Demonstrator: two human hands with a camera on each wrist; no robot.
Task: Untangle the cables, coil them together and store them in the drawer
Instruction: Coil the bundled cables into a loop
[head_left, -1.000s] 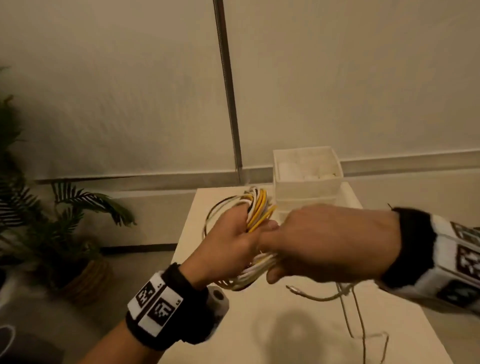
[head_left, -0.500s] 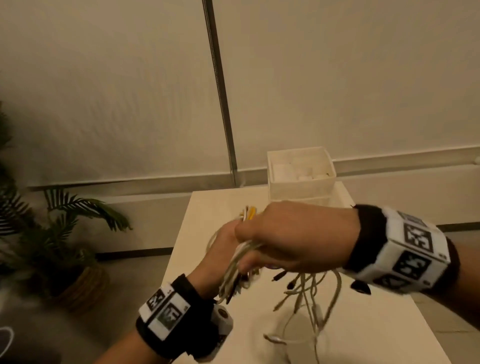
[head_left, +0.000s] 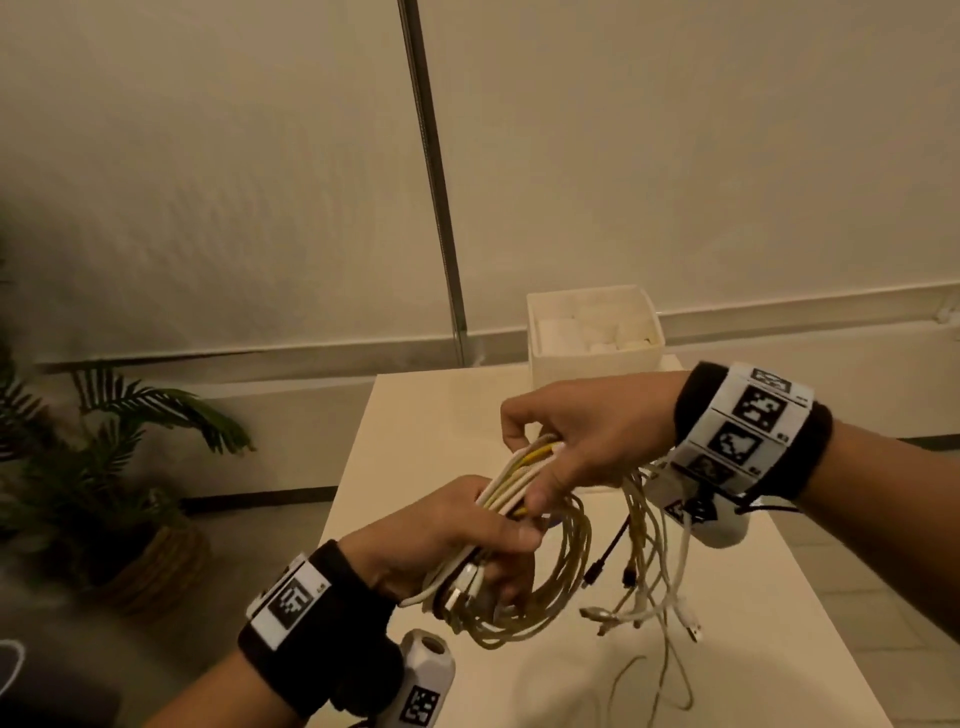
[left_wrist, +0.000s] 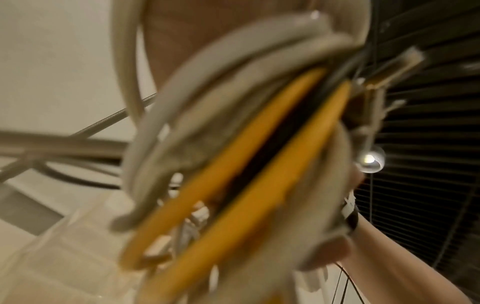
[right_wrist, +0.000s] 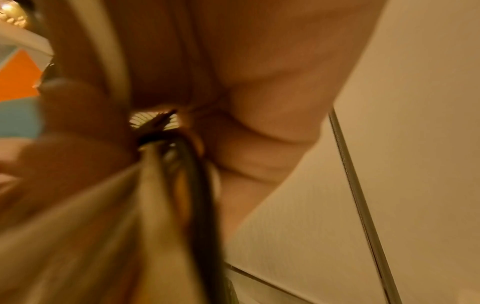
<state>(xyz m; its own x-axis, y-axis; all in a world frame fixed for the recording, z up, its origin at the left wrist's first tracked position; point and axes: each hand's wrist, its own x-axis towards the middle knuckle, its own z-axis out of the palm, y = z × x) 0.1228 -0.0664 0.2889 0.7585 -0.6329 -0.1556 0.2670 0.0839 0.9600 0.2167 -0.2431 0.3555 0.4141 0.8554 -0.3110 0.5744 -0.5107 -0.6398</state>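
Note:
A bundle of white, beige and yellow cables (head_left: 519, 488) is held above the table (head_left: 415, 415). My left hand (head_left: 467, 535) grips the coiled part from below, loops hanging under its fingers. My right hand (head_left: 566, 441) grips the upper end of the same bundle, and loose cable ends (head_left: 649, 571) with plugs dangle below it toward the tabletop. In the left wrist view the yellow and grey cables (left_wrist: 246, 164) fill the frame, blurred. The right wrist view shows the cables (right_wrist: 155, 205) running out of my curled palm. The white drawer box (head_left: 592, 338) stands open at the table's far edge.
A potted palm in a wicker basket (head_left: 130, 493) stands on the floor to the left. A white wall with a vertical metal strip (head_left: 436, 182) is behind the table. One thin cable end (head_left: 675, 686) trails on the tabletop near me.
My right hand has drawn back to the right and lifted along the bundle. The coil now hangs lower under my left hand, and more loose ends dangle beneath the right.

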